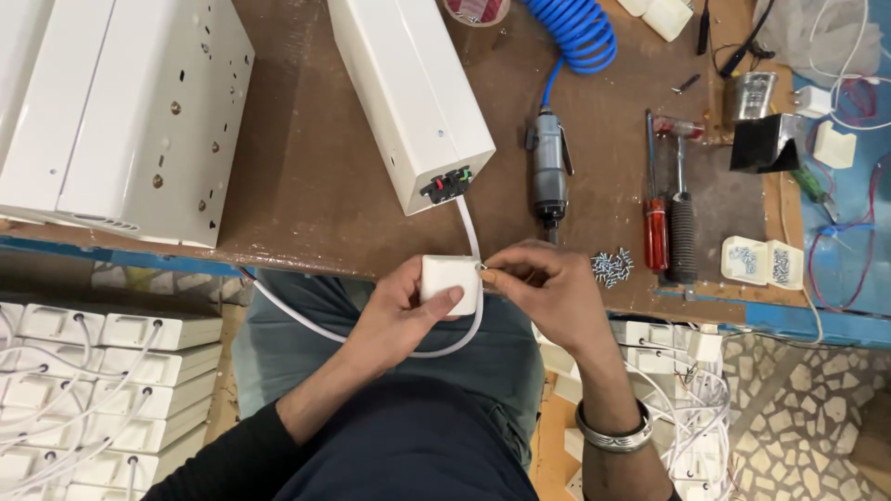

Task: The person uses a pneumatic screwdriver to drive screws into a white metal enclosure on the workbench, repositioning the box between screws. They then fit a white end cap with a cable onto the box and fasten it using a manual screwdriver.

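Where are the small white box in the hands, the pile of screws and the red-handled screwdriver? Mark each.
small white box (pixel 449 281), head view, front face.
pile of screws (pixel 612 266), head view, middle of heap.
red-handled screwdriver (pixel 655 234), head view, red handle.

The left hand (pixel 394 311) covers the near face of the small white box (pixel 450 278); the fingertips (pixel 492 269) of the right hand (pixel 548 292) hide whatever they pinch at its right edge; the white cable (pixel 371 339) vanishes behind both hands; the large white casing (pixel 121 111) at far left and the long white unit (pixel 408 93) are cut off by the top edge; the loose screws (pixel 612 266) are too small to tell apart; the stacked white boxes (pixel 83 371) at near left run out of frame.
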